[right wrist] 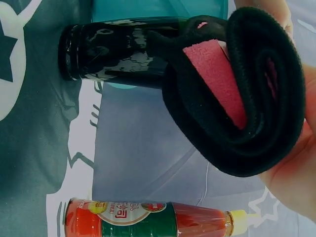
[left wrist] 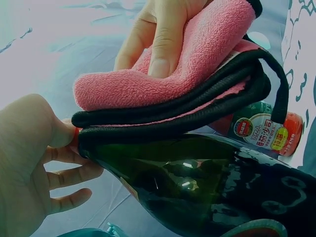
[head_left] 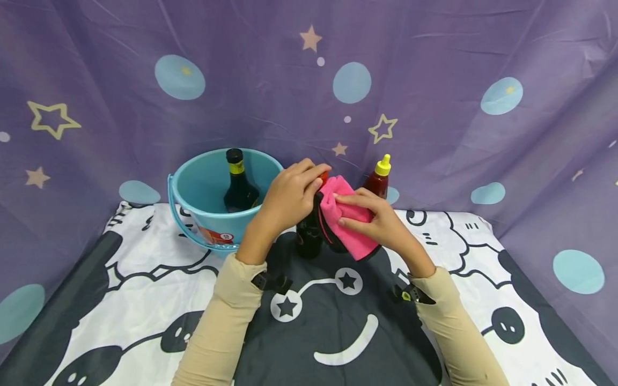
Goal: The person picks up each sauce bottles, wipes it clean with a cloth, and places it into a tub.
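Observation:
A dark glass bottle (head_left: 308, 238) with a red cap (head_left: 324, 176) stands upright in the middle of the cloth-covered surface. My left hand (head_left: 289, 195) pinches that cap between thumb and forefinger, while its other fingers stretch out beside the neck in the left wrist view. My right hand (head_left: 381, 220) grips a folded pink towel (head_left: 357, 244) with black edging, thumb on one face. The towel lies against the bottle's neck and shoulder (left wrist: 148, 163), hiding part of both. Just behind the right hand stands a ketchup bottle (right wrist: 138, 217) with a yellow nozzle cap.
Left of the hands stands a light blue bucket (head_left: 236, 222), its handle hanging down the front. Inside it leans another dark bottle (head_left: 241, 190) with a black cap and yellow neck band. A purple curtain (head_left: 425, 107) hangs close behind everything.

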